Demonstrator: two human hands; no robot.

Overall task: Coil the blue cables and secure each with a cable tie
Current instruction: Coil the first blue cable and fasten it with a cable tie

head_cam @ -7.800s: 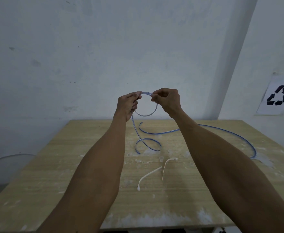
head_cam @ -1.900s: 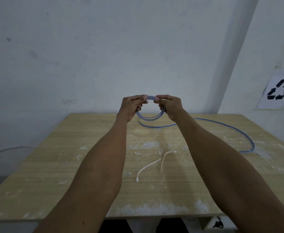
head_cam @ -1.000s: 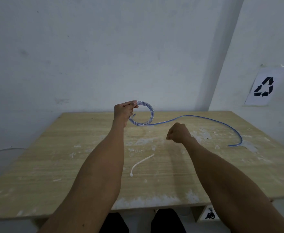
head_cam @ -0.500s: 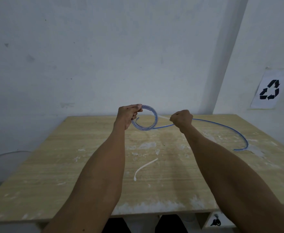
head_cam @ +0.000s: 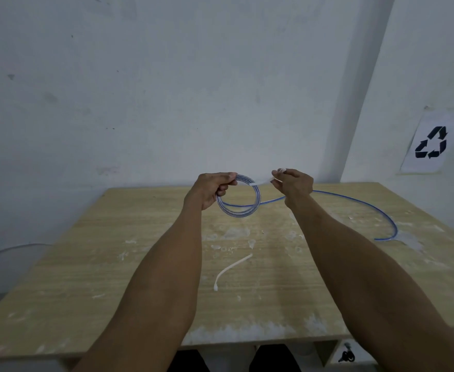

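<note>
Blue cable coil (head_cam: 238,214), left hand (head_cam: 209,190) fingers curled round it; white cable tie (head_cam: 260,183), newly lifted off table (head_cam: 113,264), pinched by right hand (head_cam: 294,183): tying begins.

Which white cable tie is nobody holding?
The cable tie lying loose on the table. The other tie is pinched by the right hand, up at the blue coil.

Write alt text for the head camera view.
The left hand grips a coiled blue cable above a wooden table while the right hand pinches a white cable tie against the coil. A second cable tie lies on the table.
</note>
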